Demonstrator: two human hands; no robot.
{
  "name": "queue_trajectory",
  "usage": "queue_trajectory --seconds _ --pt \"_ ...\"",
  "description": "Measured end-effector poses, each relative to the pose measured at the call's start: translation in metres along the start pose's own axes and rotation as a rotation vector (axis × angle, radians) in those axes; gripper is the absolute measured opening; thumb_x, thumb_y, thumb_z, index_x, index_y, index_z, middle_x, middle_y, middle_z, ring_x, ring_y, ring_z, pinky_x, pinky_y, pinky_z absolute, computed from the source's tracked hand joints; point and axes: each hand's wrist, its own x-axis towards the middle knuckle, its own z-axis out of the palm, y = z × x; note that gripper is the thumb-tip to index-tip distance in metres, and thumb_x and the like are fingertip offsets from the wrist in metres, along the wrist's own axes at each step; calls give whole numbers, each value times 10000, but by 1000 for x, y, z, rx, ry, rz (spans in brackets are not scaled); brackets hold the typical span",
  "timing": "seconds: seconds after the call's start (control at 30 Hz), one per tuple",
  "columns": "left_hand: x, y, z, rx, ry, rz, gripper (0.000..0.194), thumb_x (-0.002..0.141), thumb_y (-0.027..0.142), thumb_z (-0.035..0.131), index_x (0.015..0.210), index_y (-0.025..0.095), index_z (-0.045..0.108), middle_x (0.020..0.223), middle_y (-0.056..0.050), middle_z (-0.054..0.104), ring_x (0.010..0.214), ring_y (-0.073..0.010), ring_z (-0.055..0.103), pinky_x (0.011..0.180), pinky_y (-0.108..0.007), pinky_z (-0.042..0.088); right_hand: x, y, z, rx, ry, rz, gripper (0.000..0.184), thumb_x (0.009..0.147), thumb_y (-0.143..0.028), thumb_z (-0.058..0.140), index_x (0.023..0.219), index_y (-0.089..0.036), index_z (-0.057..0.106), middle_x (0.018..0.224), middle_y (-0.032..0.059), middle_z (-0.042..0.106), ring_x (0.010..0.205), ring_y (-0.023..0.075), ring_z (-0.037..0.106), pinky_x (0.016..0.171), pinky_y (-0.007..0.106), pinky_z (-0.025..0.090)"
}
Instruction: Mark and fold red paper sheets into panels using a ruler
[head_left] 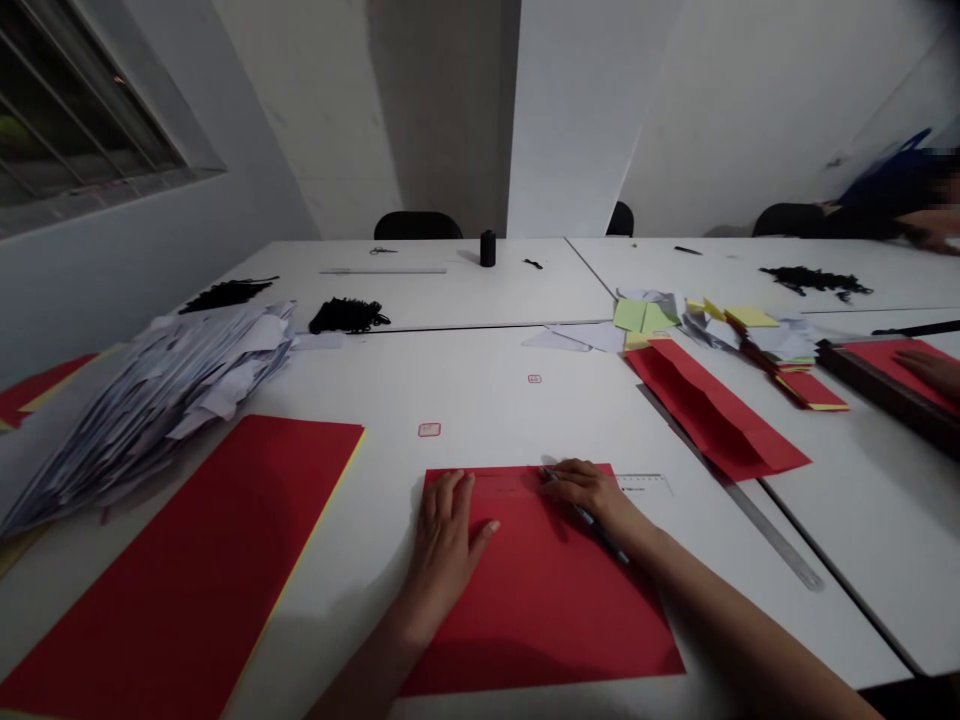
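A red paper sheet lies on the white table right in front of me. My left hand rests flat on its left part, fingers stretched out. My right hand is closed around a pen, with the tip near the sheet's top edge. A clear plastic ruler lies along that top edge, under and beside my right hand.
A large red sheet lies at the left, beside a heap of white paper scraps. A long metal ruler, folded red paper and coloured papers sit at the right. Another person's hand rests on a paper cutter.
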Motion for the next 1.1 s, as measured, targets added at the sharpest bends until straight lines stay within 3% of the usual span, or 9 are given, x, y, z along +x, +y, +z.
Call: queue_trajectory --seconds 0.3,0.43,0.67,0.8,0.97,1.1 --pt "2 12 -4 -21 -99 58 430 954 227 436 1381 276 422 1417 -72 459 1316 -249 430 1103 -488 362 1 10 0 8 20 -18 327 974 -166 432 1217 -273 622 1180 77 678 1144 213 577 932 385 484" --pt "2 16 -7 -18 -133 100 448 969 187 393 1399 313 405 1463 -52 425 1350 -232 401 1111 -476 363 -2 17 -3 29 3 -18 329 983 -173 417 1224 -284 611 1169 66 678 1143 216 573 929 394 475" --pt "0 11 -16 -29 -158 47 430 975 230 398 1400 291 405 1498 -73 362 1373 -244 373 1084 -462 414 -3 20 -11 69 -11 -20 375 981 -141 406 1267 -302 588 1106 52 698 1120 208 583 911 389 470" --pt "4 20 -23 -12 -202 45 444 945 173 414 1377 274 446 1482 -74 393 1353 -249 402 1080 -468 418 -4 19 -13 70 -19 -28 364 977 -156 419 1260 -305 593 1116 61 698 1119 216 587 915 396 473" --pt "6 40 -17 -9 -208 82 479 951 304 468 1421 250 393 1459 -88 441 1337 -274 427 1083 -486 411 -4 18 -9 74 -31 -22 360 980 -168 419 1271 -300 584 1126 64 694 1131 222 577 926 401 465" --pt "3 41 -6 8 -200 91 544 929 345 522 1438 230 367 1476 -98 432 1361 -292 401 1099 -502 388 -4 18 -5 86 -47 -24 357 988 -196 407 1286 -300 573 1140 65 688 1133 233 566 918 407 459"
